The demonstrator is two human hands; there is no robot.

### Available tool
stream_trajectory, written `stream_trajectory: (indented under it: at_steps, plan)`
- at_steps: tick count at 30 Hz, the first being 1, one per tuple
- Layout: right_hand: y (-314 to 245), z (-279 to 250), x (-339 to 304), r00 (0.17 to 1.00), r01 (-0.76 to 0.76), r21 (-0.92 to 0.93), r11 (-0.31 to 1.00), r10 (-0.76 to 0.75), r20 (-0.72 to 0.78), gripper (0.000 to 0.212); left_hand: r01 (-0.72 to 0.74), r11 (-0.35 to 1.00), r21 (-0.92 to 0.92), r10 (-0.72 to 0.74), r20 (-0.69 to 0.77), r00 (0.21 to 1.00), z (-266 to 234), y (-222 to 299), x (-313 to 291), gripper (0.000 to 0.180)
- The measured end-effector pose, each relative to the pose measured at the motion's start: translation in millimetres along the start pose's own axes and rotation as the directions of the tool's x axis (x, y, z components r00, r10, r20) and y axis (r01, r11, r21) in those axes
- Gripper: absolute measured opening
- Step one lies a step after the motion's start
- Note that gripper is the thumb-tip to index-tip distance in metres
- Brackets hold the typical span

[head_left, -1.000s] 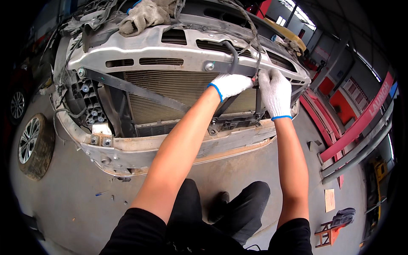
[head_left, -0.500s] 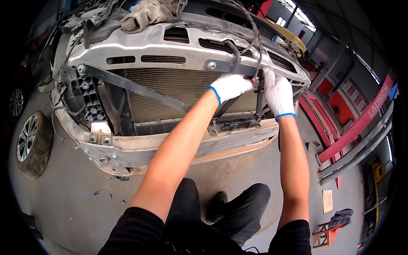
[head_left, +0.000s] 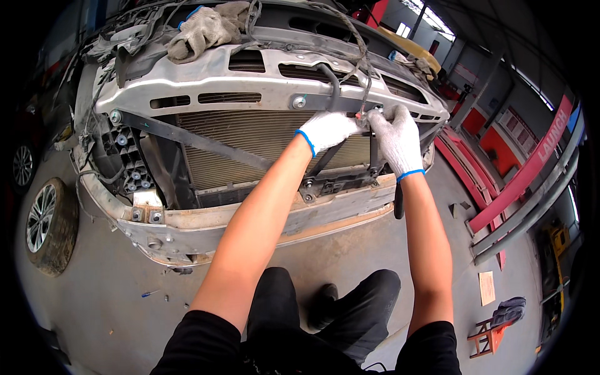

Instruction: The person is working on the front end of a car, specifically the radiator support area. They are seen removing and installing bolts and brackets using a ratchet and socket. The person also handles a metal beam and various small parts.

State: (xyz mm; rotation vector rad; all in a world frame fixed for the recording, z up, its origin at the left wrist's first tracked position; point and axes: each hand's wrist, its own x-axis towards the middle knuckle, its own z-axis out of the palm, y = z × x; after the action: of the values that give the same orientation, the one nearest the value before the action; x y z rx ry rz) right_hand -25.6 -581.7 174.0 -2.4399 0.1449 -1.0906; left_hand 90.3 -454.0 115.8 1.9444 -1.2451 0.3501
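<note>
Both my hands wear white knit gloves with blue cuffs and work at the front of a car stripped of its bumper. My left hand (head_left: 331, 130) is closed, its fingertips pinching a small wire connector (head_left: 361, 117) with a red part. On the connector's other side, the bent fingers of my right hand (head_left: 400, 139) press against it. A dark cable (head_left: 367, 87) runs down to it from the top of the car. The radiator (head_left: 231, 147) lies behind my hands, below the silver crossbeam (head_left: 219, 78). The fingertips are partly hidden.
Grey work gloves (head_left: 206, 31) lie on top of the car front. A diagonal dark brace (head_left: 194, 137) crosses the radiator. At left a wheel (head_left: 51, 225) stands on the floor near a small blue screwdriver (head_left: 149, 294). A red lift (head_left: 478, 178) and a stool (head_left: 484, 337) are at right.
My right hand has turned inward and its fingers have come over to the connector. My left hand stays at it. The whole view has shifted slightly.
</note>
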Motion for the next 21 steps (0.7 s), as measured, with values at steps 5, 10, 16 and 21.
stream_trajectory:
  at_steps: [5, 10, 16, 21]
  plan:
    - [3.7, -0.9, 2.8, 0.999, 0.049, -0.023, 0.999, -0.049, 0.021, 0.043, 0.041, 0.984, -0.171, -0.063, -0.125, 0.99, 3.5, 7.2, -0.2, 0.039]
    - [1.4, -16.5, -5.5, 0.991, 0.095, -0.052, 0.994, -0.099, -0.094, 0.039, 0.116, 0.987, -0.113, -0.133, -0.16, 0.978, 0.5, 21.7, -4.5, 0.04]
    - [38.6, -18.9, -12.2, 1.0, 0.015, 0.098, 0.995, -0.015, 0.0, 0.04, 0.001, 0.971, 0.24, 0.046, -0.19, 0.981, 1.8, 11.7, -5.5, 0.026]
    - [53.0, -24.5, -34.3, 0.973, -0.2, 0.289, 0.936, 0.155, 0.171, 0.037, 0.08, 0.966, 0.247, -0.046, -0.138, 0.989, -1.4, 18.4, -11.1, 0.029]
